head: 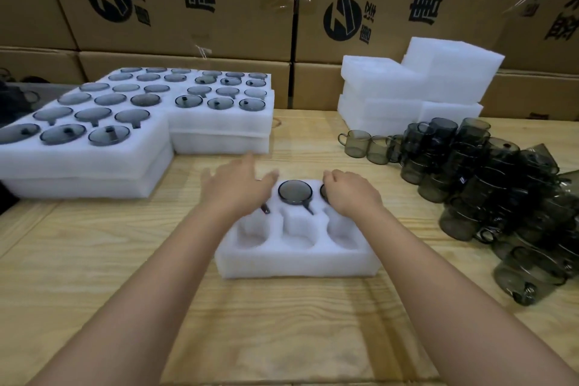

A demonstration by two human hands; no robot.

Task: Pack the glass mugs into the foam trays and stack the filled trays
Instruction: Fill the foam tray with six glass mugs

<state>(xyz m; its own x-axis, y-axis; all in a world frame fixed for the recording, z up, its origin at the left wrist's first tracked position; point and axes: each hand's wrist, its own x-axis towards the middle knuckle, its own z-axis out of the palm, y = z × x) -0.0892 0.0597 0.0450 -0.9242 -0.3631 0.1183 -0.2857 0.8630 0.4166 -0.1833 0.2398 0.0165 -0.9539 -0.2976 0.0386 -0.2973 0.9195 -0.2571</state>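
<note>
A white foam tray with six pockets lies in front of me on the wooden table. A dark glass mug sits in the far middle pocket, rim up. My left hand hovers with fingers spread over the far left pocket, where only a mug handle shows beneath it. My right hand covers the far right pocket, fingers curled down onto a mug there. All three near pockets hold nothing. A heap of loose smoky glass mugs lies at the right.
Stacked filled foam trays stand at the left, and a second stack behind them. A pile of bare foam trays sits at the back right. Cardboard boxes wall the far side of the table.
</note>
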